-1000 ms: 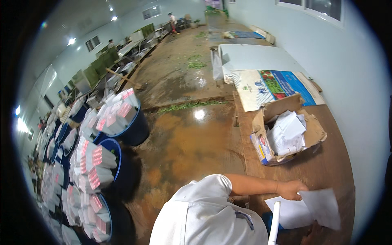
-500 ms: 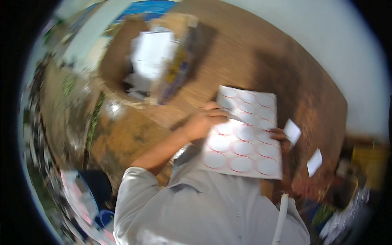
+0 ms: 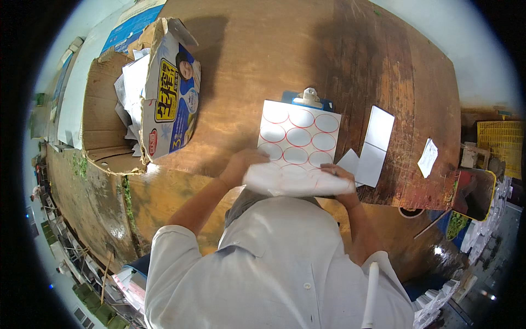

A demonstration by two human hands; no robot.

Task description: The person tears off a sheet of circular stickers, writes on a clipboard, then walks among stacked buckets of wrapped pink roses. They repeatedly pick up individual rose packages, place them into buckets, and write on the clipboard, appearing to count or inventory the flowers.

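A white sheet printed with rows of red-outlined circles [image 3: 297, 137] lies in front of me over a blue clipboard [image 3: 287, 97], whose metal clip [image 3: 308, 97] shows beyond its far edge. My left hand [image 3: 244, 165] is closed on the left side of the paper near my body. On the opposite side my right hand [image 3: 345, 185] grips the paper's near right corner. Between the hands the near part of the paper is curled and smeared by motion; whether it is a separate sheet I cannot tell. Both thumbs' ends are partly hidden.
An open cardboard box [image 3: 167, 104] full of white papers stands at the left on the wooden table [image 3: 252, 49]. Right of the clipboard lie a folded white card [image 3: 375, 145] and a small paper slip [image 3: 427, 158]. A yellow crate [image 3: 499, 148] is at the far right.
The view has turned, so the box now appears further left. The circle sheet was tilted between my hands; now it lies straighter, with the clipboard clip visible and its near part curled.
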